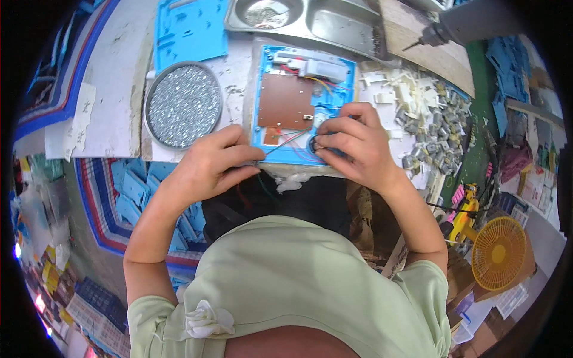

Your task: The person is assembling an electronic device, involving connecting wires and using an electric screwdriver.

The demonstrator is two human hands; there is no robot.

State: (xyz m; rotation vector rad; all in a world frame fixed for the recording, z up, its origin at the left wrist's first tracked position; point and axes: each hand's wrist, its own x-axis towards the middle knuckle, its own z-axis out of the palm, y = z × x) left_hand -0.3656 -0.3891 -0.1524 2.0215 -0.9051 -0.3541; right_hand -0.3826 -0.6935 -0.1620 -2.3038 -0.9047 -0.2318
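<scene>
A blue plastic housing (346, 89) lies open on the bench in front of me, with a brown circuit board (286, 100) and a white part (313, 65) inside it, and thin coloured wires running across. My left hand (209, 164) rests at the housing's lower left corner and pinches a thin metal tool (285, 143) that points toward the middle. My right hand (355, 143) is curled over the lower right corner, fingertips pressing on a small round dark part (313, 143).
A round metal tin of small screws (183, 104) sits left of the housing. Another blue housing (191, 30) and a steel tray (310, 21) lie beyond. White and grey small parts (424, 113) are heaped at right. A drill (441, 33) and yellow fan (498, 253) stand right.
</scene>
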